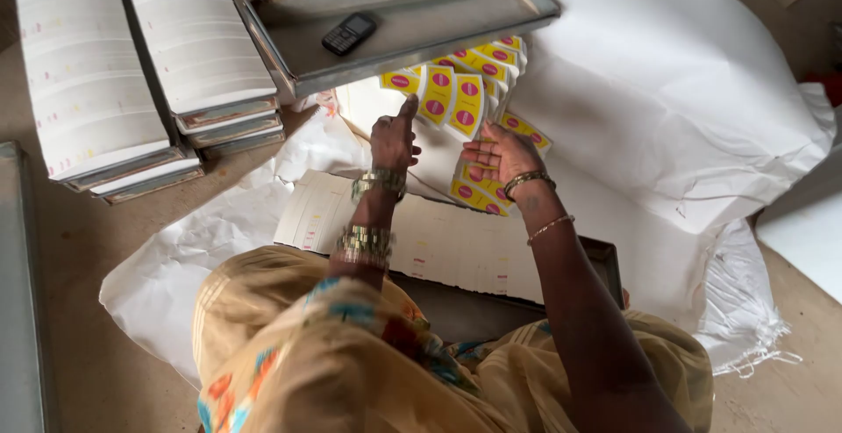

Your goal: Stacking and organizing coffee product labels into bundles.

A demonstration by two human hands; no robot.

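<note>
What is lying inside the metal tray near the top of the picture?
Inside the metal tray lies one small black mobile phone; the rest of its floor looks bare. Below its front edge, yellow labels fan out; how far they run under it is hidden.

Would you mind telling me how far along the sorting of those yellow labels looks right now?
Done: stacked metal trays of white folded cards sit at the upper left. In hand: the left hand presses on the fanned yellow labels with red ovals, and the right hand rests on more of them. Left: the loose yellow labels, and the row of white cards in the dark tray at the lap.
</note>
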